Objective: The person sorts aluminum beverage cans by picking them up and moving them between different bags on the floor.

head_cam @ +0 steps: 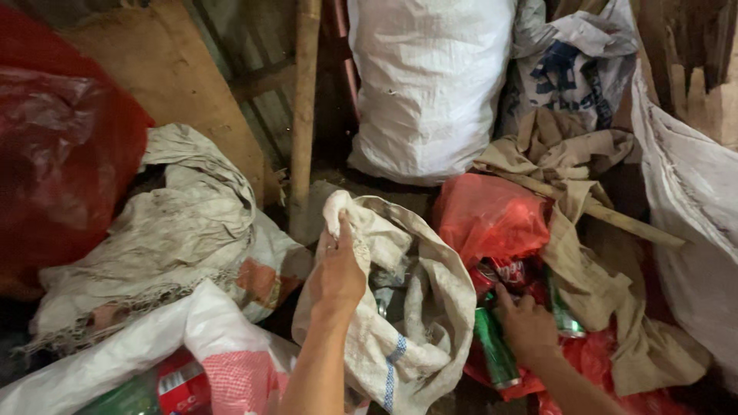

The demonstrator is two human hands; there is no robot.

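My left hand (337, 269) grips the rim of a dirty white woven sack (415, 307) with a blue stripe and holds its mouth open; dark cans show inside. My right hand (527, 327) reaches into a red plastic bag (488, 215) to the right, fingers closed around a green drink can (493, 350). More cans, red (507, 270) and green (565, 317), lie in that bag beside the hand.
A full white sack (427, 84) stands at the back next to a wooden pole (304, 115). A large red bag (61, 146) fills the left. Crumpled grey sacks (177, 223) lie at the left, beige cloth (584, 192) and a stick at the right.
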